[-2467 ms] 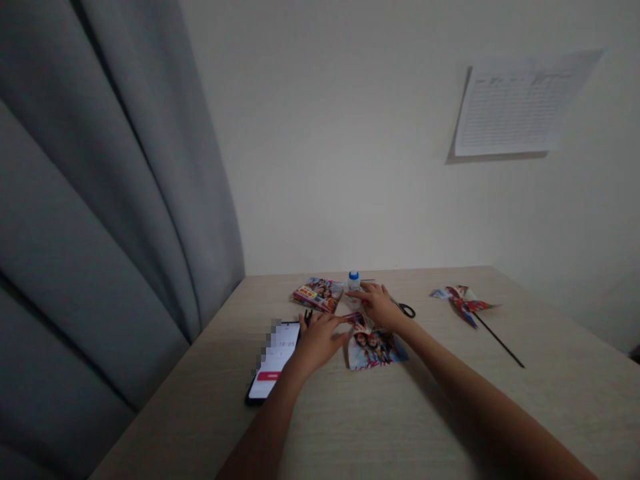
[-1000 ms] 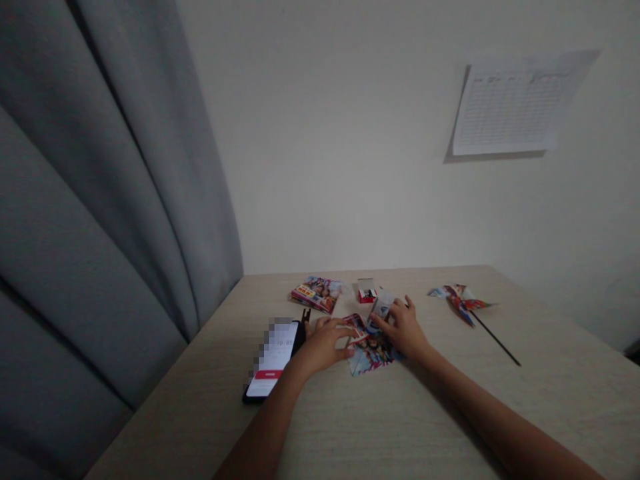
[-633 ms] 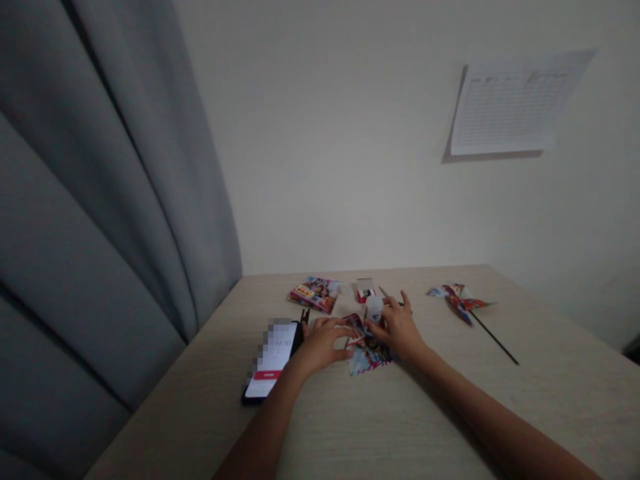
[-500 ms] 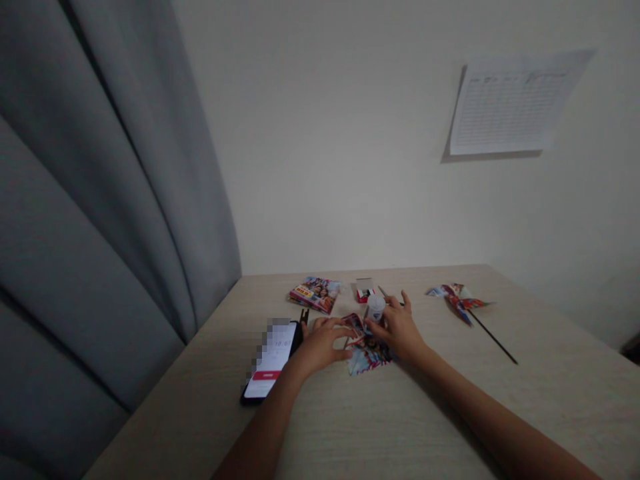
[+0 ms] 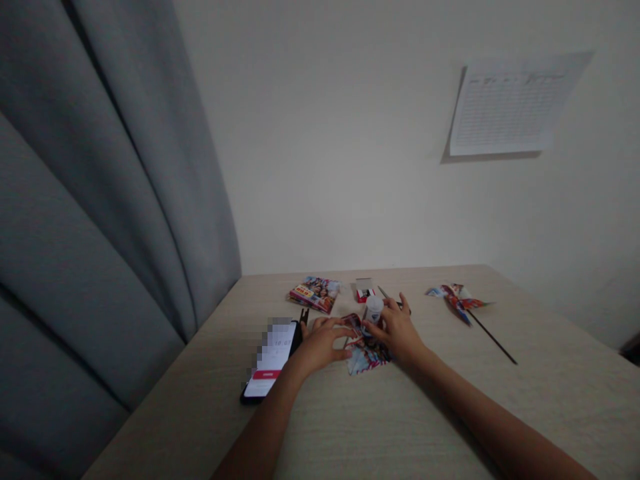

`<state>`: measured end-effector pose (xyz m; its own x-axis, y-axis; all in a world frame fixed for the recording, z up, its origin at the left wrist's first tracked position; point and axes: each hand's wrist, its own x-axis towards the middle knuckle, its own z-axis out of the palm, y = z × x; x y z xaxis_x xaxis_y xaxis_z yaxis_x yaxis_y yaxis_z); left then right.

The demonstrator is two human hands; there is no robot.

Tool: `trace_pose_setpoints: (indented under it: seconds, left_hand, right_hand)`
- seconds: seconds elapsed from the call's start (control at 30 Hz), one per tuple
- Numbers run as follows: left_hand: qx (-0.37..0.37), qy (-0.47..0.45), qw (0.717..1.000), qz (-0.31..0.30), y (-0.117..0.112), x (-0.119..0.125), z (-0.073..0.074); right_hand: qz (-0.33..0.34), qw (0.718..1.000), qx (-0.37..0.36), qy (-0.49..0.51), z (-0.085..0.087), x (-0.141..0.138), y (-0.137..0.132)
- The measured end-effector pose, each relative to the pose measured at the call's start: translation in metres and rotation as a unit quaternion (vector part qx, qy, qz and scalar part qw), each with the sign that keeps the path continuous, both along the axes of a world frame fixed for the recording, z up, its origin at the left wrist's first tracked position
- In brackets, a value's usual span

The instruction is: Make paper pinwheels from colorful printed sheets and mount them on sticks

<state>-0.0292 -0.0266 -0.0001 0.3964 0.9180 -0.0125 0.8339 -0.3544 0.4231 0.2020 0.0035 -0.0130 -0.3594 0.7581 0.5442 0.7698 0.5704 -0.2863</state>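
Note:
My right hand (image 5: 396, 331) is shut on a small white plastic bottle (image 5: 374, 310), holding it just above a printed photo sheet (image 5: 367, 353). The bottle's blue cap does not show. My left hand (image 5: 321, 344) lies at the sheet's left side, its fingers and thumb around the folded edge. The sheet is creased, and part of it is hidden under both hands. A small red and white box (image 5: 365, 291) lies just behind the bottle. Dark scissors (image 5: 400, 305) sit partly hidden behind my right hand.
A smartphone (image 5: 270, 360) lies left of my left hand, with a small black clip (image 5: 303, 315) at its top. A printed booklet (image 5: 315, 295) lies behind. A paper pinwheel (image 5: 457, 298) on a black stick rests on the right of the pale wooden table (image 5: 400, 427). A curtain hangs left.
The white bottle has gone from the table's back into my right hand and now hangs over the sheet. The sheet looks more folded. A small box is visible behind it.

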Motion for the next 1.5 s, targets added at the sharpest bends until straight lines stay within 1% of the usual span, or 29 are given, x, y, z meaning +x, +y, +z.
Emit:
trace_pose_setpoints:
  seconds: [0.1, 0.27, 0.33, 0.47, 0.63, 0.7, 0.8, 0.87, 0.97, 1.03, 1.1, 1.17, 1.23, 1.3, 1.4, 1.5]
  left_hand:
    - [0.001, 0.003, 1.0, -0.003, 0.001, 0.0, 0.0]
    - [-0.017, 0.02, 1.0, 0.002, 0.002, 0.0, 0.001]
    - [-0.025, 0.022, 0.999, 0.006, 0.002, 0.0, 0.001]
    - [-0.029, 0.023, 0.999, 0.013, 0.002, 0.0, 0.001]
    - [-0.024, 0.027, 0.999, 0.008, 0.002, -0.001, 0.0]
    - [-0.019, 0.022, 1.0, 0.008, 0.001, -0.001, 0.0]
    - [-0.022, 0.019, 1.0, 0.01, 0.0, 0.0, 0.002]
    - [-0.024, 0.019, 0.999, 0.009, -0.001, 0.0, 0.003]
    - [-0.015, 0.015, 1.0, 0.002, 0.0, 0.0, 0.003]
    - [-0.009, 0.011, 1.0, -0.002, 0.0, -0.001, 0.002]
    - [-0.005, 0.012, 1.0, -0.005, 0.001, -0.001, 0.001]
    - [-0.005, 0.017, 1.0, -0.006, 0.001, -0.002, 0.001]
    - [-0.005, 0.021, 1.0, -0.002, 0.0, -0.003, 0.002]
    - [-0.004, 0.02, 1.0, -0.002, -0.001, -0.004, 0.004]
    - [-0.008, 0.015, 1.0, -0.01, -0.003, -0.006, 0.007]
    - [-0.023, 0.024, 0.999, -0.008, -0.004, -0.007, 0.011]
  right_hand:
    - [0.004, 1.0, 0.006, 0.027, -0.002, 0.002, 0.001]
    - [0.013, 0.99, 0.053, 0.132, -0.007, 0.011, 0.004]
    - [0.015, 0.985, 0.052, 0.163, -0.008, 0.015, 0.006]
    - [0.005, 0.987, 0.028, 0.156, -0.011, 0.019, 0.008]
    - [-0.055, 0.99, 0.032, 0.127, -0.014, 0.021, 0.01]
    - [-0.065, 0.99, 0.018, 0.121, -0.015, 0.02, 0.011]
    - [-0.066, 0.987, -0.039, 0.144, -0.015, 0.02, 0.012]
    - [-0.059, 0.979, -0.085, 0.178, -0.014, 0.021, 0.013]
    - [-0.029, 0.959, -0.142, 0.244, -0.013, 0.022, 0.015]
    - [-0.003, 0.941, -0.161, 0.297, -0.011, 0.022, 0.016]
    - [0.022, 0.925, -0.164, 0.341, -0.01, 0.021, 0.017]
    - [0.033, 0.919, -0.154, 0.362, -0.008, 0.02, 0.019]
    - [0.032, 0.923, -0.141, 0.357, -0.007, 0.02, 0.022]
    - [0.029, 0.933, -0.128, 0.336, -0.006, 0.02, 0.027]
    - [0.02, 0.953, -0.103, 0.285, -0.002, 0.018, 0.036]
    - [0.021, 0.971, -0.085, 0.223, 0.002, 0.01, 0.047]
